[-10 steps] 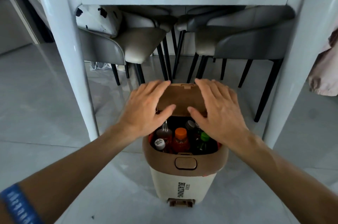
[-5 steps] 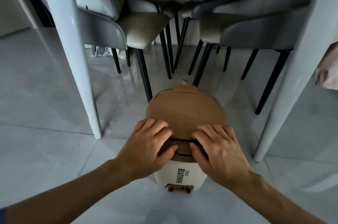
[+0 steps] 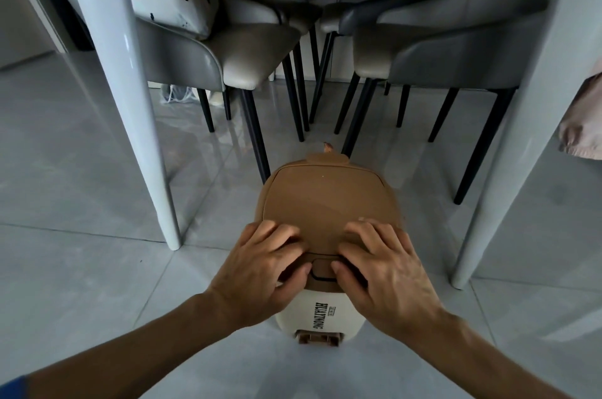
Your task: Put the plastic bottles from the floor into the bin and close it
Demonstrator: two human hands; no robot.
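Pressing brown lid (image 3: pixel 327 203) flat onto bin (image 3: pixel 321 317) on floor by table leg (image 3: pixel 130 98). Your left hand (image 3: pixel 260 265) and right hand (image 3: pixel 386 268) lie palm-down on lid's near edge, fingers spread, resting, gripping nothing. Latch button (image 3: pixel 322 268) sits between your two thumbs, equally near both. Lid's hinge lies far side, away from you. Bottles out of sight, presumably inside. Seam looks shut, though hands cover near corners. Lift straight up to finish.
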